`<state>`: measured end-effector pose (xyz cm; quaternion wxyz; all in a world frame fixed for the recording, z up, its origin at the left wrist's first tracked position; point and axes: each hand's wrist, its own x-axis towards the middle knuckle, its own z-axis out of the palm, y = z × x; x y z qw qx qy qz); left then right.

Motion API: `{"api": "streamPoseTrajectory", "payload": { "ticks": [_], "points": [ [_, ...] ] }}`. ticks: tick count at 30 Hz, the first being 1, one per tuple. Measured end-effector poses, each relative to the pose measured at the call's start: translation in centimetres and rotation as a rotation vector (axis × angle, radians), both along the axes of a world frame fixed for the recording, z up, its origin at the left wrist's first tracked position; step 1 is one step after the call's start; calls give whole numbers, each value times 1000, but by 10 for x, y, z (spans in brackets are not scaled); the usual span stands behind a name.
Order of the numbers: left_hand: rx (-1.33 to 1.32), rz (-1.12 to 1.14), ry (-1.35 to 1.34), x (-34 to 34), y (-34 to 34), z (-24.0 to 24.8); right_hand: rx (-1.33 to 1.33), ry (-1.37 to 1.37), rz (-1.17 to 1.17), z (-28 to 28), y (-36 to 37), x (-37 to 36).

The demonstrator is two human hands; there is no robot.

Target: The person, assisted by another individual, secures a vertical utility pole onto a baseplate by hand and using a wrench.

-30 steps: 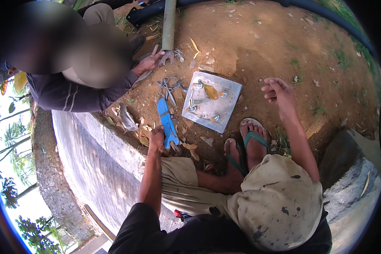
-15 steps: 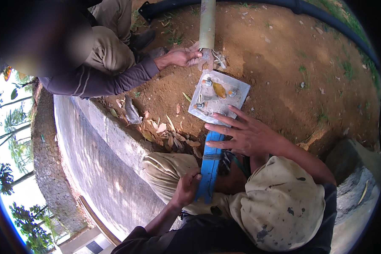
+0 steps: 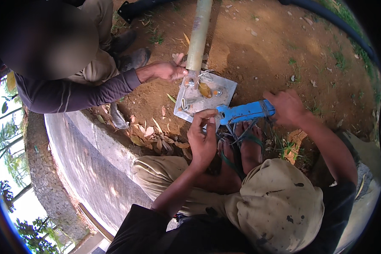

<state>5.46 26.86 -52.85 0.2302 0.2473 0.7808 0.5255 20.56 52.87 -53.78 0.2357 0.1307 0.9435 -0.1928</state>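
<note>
A blue flat bar (image 3: 246, 111), bound with grey strips and holed at its left end, lies level across the near right corner of a metal base plate (image 3: 224, 86). Its right end is gripped by my right hand (image 3: 287, 108). My left hand (image 3: 202, 137) is closed with bent fingers beside the holed end; what its fingertips hold, if anything, is hidden. Bolts with nuts (image 3: 217, 92) stand up from the plate, and a yellow leaf (image 3: 205, 90) lies among them. A co-worker's hand (image 3: 169, 71) holds the lower end of a pale pole (image 3: 198, 38), whose flattened metal tip covers the far left bolt.
A co-worker in a dark sleeve (image 3: 89, 91) crouches at the far left. A concrete kerb (image 3: 101, 146) runs along the left, with dry leaves (image 3: 161, 139) beside it. Black pipe (image 3: 326, 21) curves behind. My sandalled feet (image 3: 252, 148) are just below the bar.
The blue bar has swung from pointing toward me to lying crosswise. My right hand has closed on its right end; my left hand has risen to the plate. The pole's tip has come over a bolt.
</note>
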Motion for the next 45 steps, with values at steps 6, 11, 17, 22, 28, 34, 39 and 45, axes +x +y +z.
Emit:
{"api": "streamPoseTrajectory", "payload": {
  "ticks": [6, 11, 17, 22, 28, 34, 39, 45],
  "points": [
    [-18, -277, -592, 38, 1, -45, -1, 132, -206, -37, -19, 11],
    [-52, -205, -854, 43, 17, -74, 10, 164, -488, -56, -56, 35],
    [9, -75, -955, 41, 19, -96, -5, 174, -606, -61, -71, 24],
    [77, -38, -1006, 36, 22, -96, 25, 239, -610, -70, -76, 15],
    [107, -64, -1044, 33, 25, -94, 66, 252, -548, -71, -67, 13],
    [190, -117, -1078, 32, 35, -82, 56, 336, -308, -85, 0, -5],
    [160, -191, -1073, 33, 45, -77, 225, 574, 50, -86, 69, -80],
    [136, -173, -1111, 40, 45, -94, 248, 601, 229, -97, 79, -185]
  ]
}}
